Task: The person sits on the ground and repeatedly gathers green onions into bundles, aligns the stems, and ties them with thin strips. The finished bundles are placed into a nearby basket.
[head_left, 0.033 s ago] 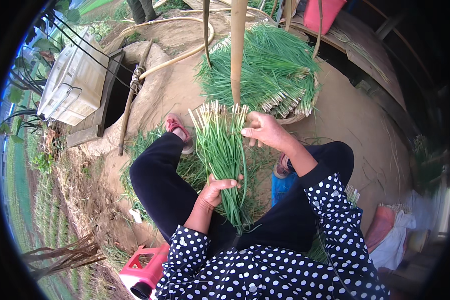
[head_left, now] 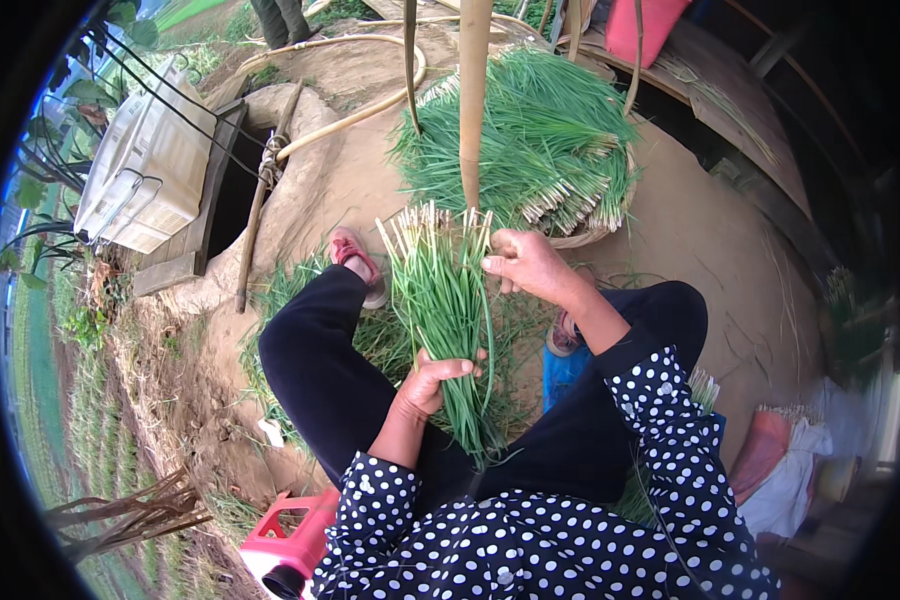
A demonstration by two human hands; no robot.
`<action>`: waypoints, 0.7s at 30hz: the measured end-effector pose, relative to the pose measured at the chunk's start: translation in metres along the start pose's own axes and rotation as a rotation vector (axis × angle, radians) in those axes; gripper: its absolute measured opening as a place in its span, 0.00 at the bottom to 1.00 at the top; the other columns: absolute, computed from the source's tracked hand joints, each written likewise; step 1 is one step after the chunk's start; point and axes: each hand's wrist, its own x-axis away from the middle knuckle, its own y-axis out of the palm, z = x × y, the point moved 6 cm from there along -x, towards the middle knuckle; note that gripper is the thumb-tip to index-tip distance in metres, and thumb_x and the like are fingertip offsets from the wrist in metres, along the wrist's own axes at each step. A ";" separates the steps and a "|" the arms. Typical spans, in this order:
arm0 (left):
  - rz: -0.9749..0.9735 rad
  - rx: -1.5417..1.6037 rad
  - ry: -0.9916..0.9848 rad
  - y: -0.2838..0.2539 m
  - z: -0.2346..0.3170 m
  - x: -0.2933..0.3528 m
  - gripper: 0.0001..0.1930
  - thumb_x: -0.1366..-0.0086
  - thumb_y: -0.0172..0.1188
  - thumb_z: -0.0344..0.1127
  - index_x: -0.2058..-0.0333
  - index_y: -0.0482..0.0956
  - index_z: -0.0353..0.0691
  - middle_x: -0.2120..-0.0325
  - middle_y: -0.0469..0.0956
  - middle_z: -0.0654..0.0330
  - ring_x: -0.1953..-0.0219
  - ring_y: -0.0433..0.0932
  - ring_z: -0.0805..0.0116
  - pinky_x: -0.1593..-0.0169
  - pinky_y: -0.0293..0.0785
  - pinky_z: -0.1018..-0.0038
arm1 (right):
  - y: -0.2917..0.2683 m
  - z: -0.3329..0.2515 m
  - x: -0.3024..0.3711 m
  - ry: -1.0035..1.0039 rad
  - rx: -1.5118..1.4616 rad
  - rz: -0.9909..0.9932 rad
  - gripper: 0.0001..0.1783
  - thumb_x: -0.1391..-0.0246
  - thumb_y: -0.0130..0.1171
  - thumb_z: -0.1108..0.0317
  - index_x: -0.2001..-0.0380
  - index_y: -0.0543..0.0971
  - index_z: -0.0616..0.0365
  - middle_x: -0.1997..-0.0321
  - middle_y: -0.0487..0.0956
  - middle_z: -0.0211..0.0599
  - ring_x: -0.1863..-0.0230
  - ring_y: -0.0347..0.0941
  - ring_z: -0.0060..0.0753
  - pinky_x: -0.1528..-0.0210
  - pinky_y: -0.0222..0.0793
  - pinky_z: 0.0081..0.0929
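Note:
My left hand (head_left: 436, 384) is closed round the middle of a bunch of chives (head_left: 438, 290). The bunch stands upright between my knees, its pale cut ends at the top and the green tips down at my lap. At the upper right edge of the bunch, my right hand (head_left: 532, 265) pinches with thumb and forefinger at a chive stalk; the other fingers are curled. One outer chive hangs in a bow along the right side of the bunch. Ahead of it lies a big heap of chives (head_left: 530, 130) in a round basket (head_left: 578, 240).
Loose trimmings (head_left: 390, 340) cover the ground around my feet. A wooden pole (head_left: 473, 90) rises between me and the heap. To the left are white crates (head_left: 150, 165) on boards and a stick (head_left: 255, 230). A pink jug (head_left: 295, 535) stands lower left; a hose (head_left: 365, 125) curves behind.

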 end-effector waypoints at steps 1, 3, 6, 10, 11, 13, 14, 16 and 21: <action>0.019 0.019 -0.001 -0.001 -0.001 0.001 0.23 0.53 0.62 0.24 0.54 0.74 0.32 0.67 0.80 0.56 0.71 0.78 0.65 0.61 0.77 0.68 | -0.002 0.001 -0.002 -0.050 -0.001 0.060 0.12 0.46 0.60 0.64 0.66 0.76 0.64 0.79 0.77 0.37 0.78 0.75 0.25 0.77 0.68 0.30; 0.018 0.067 0.011 -0.005 -0.002 0.002 0.22 0.52 0.62 0.24 0.55 0.74 0.32 0.67 0.80 0.56 0.71 0.77 0.65 0.62 0.77 0.67 | -0.017 -0.004 -0.003 -0.247 0.305 0.260 0.12 0.45 0.58 0.63 0.67 0.76 0.63 0.79 0.76 0.39 0.79 0.75 0.28 0.76 0.68 0.31; 0.027 0.099 0.023 -0.012 -0.001 0.000 0.22 0.52 0.62 0.24 0.55 0.74 0.33 0.67 0.79 0.56 0.70 0.77 0.65 0.63 0.78 0.67 | -0.053 0.008 -0.004 -0.182 0.182 0.405 0.11 0.45 0.57 0.63 0.69 0.78 0.61 0.82 0.75 0.38 0.82 0.72 0.29 0.76 0.67 0.31; 0.025 0.137 0.043 -0.014 0.001 -0.003 0.22 0.52 0.62 0.24 0.54 0.73 0.33 0.67 0.79 0.56 0.71 0.78 0.65 0.63 0.78 0.67 | -0.096 0.012 0.010 -0.070 -0.021 0.546 0.11 0.45 0.58 0.66 0.69 0.78 0.66 0.82 0.74 0.32 0.83 0.67 0.19 0.81 0.64 0.23; 0.025 0.137 0.043 -0.013 0.002 -0.003 0.23 0.52 0.62 0.24 0.54 0.73 0.33 0.67 0.79 0.56 0.71 0.78 0.65 0.63 0.78 0.67 | -0.097 0.011 0.012 0.030 0.246 0.395 0.13 0.48 0.60 0.66 0.65 0.79 0.66 0.78 0.78 0.37 0.82 0.72 0.22 0.79 0.68 0.24; 0.050 0.121 0.033 -0.013 0.003 -0.002 0.23 0.53 0.62 0.23 0.54 0.73 0.32 0.67 0.80 0.56 0.71 0.78 0.64 0.63 0.78 0.67 | -0.062 0.018 0.019 0.094 0.402 -0.038 0.14 0.50 0.62 0.66 0.63 0.80 0.65 0.75 0.80 0.39 0.79 0.75 0.24 0.77 0.70 0.25; 0.057 0.095 0.033 -0.012 0.004 -0.002 0.23 0.53 0.62 0.23 0.54 0.74 0.32 0.67 0.80 0.56 0.71 0.78 0.65 0.63 0.78 0.68 | -0.046 0.023 0.024 0.159 0.483 -0.259 0.15 0.51 0.63 0.66 0.63 0.80 0.65 0.73 0.81 0.41 0.78 0.77 0.25 0.76 0.70 0.25; 0.069 0.048 0.041 -0.009 0.004 -0.002 0.22 0.54 0.62 0.24 0.56 0.74 0.33 0.66 0.80 0.56 0.71 0.78 0.66 0.63 0.78 0.70 | -0.040 0.010 0.016 0.006 0.342 -0.063 0.14 0.51 0.63 0.68 0.61 0.80 0.63 0.71 0.81 0.40 0.75 0.76 0.24 0.73 0.71 0.24; 0.074 -0.018 0.005 -0.006 0.001 -0.006 0.26 0.53 0.61 0.22 0.51 0.72 0.32 0.64 0.80 0.53 0.69 0.79 0.65 0.60 0.79 0.68 | -0.006 -0.005 0.005 -0.222 0.205 0.156 0.18 0.52 0.63 0.70 0.55 0.78 0.57 0.65 0.81 0.37 0.69 0.76 0.27 0.66 0.73 0.26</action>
